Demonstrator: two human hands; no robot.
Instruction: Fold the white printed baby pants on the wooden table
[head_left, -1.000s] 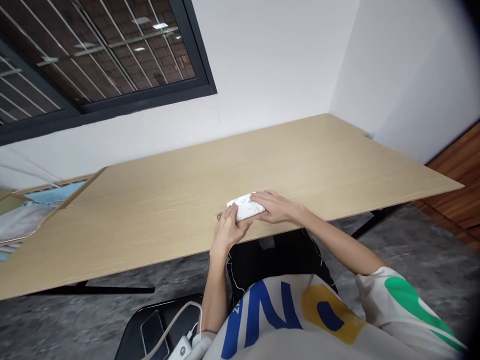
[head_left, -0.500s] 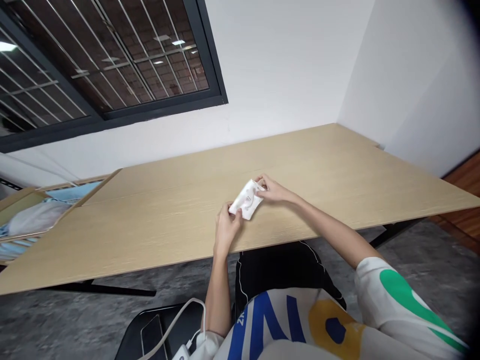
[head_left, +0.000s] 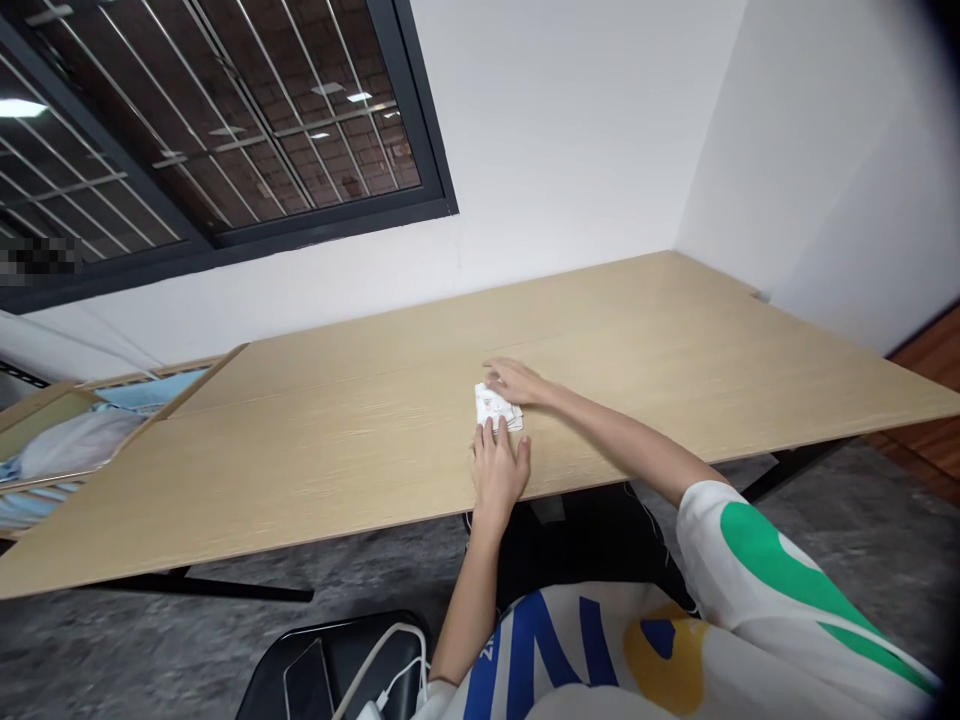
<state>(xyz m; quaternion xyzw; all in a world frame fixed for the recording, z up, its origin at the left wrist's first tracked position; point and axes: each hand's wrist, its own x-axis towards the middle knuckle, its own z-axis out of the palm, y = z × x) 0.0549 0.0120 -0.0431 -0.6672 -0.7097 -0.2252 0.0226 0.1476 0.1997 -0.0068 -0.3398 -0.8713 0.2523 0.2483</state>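
Observation:
A small folded white cloth (head_left: 495, 405) with faint printed marks lies flat on the wooden table (head_left: 360, 420), close to its front edge. The fingertips of my left hand (head_left: 499, 470) rest on the cloth's near edge, fingers stretched out and thumb apart. At the cloth's far right side, my right hand (head_left: 519, 382) lies over its upper corner with the fingers extended to the left. Part of that corner is hidden beneath the right hand. Neither hand grips the cloth.
A slatted wooden crib (head_left: 112, 420) with blue bedding adjoins the table's left end. Below the front edge stands a black chair (head_left: 352, 650) with a dark phone (head_left: 308, 682) on it and a white cable (head_left: 375, 650) running past. A barred window is set in the wall behind.
The cloth went from being held up between both hands to lying flat on the table. Both hands let go of their pinch and spread over it; the left moved right.

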